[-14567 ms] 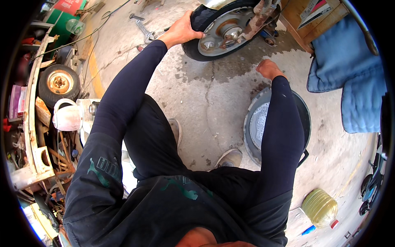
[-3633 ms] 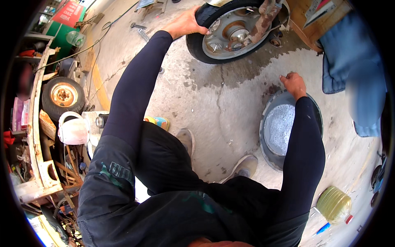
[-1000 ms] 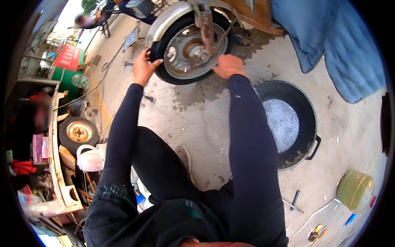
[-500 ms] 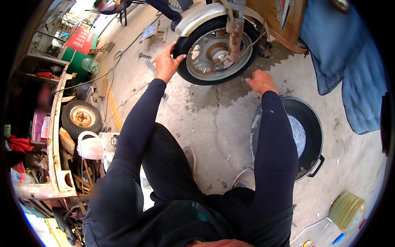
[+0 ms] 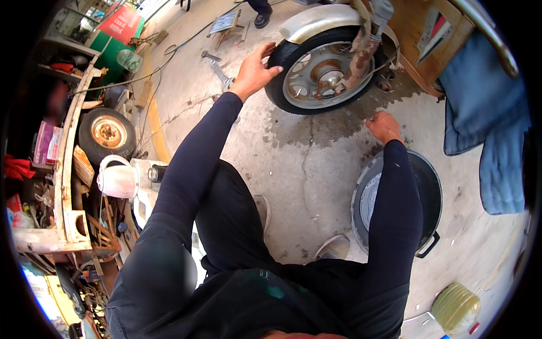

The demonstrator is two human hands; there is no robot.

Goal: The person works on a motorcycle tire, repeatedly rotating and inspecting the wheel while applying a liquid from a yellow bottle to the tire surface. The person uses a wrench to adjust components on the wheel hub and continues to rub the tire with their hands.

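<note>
A vehicle's front wheel (image 5: 322, 73) has a black tyre (image 5: 282, 93), a grey metal rim and a silver mudguard (image 5: 320, 22). My left hand (image 5: 256, 70) is at the tyre's left edge, thumb and fingers apart, with the thumb tip at the tread; whether it presses on the rubber I cannot tell. Lower right of the wheel, my right hand (image 5: 386, 127) hovers apart from it, fingers curled in. Its palm side is hidden, so anything inside does not show. Beneath my right forearm stands a dark round basin (image 5: 432, 181) with a pale round patch inside.
Wrenches (image 5: 219, 72) lie on the concrete left of the wheel. At left are a loose small wheel (image 5: 108, 131), a pink-white jug (image 5: 117, 182) and a cluttered rack (image 5: 65, 169). Blue padded cloth (image 5: 480, 85) hangs at right; a yellowish liquid jug (image 5: 456, 308) sits lower right. Another person's shoe (image 5: 262, 20) shows behind.
My view has shifted, so the wheel and basin appear further right. My left hand stays at the tyre's edge. My right hand stays curled and apart from the wheel.
</note>
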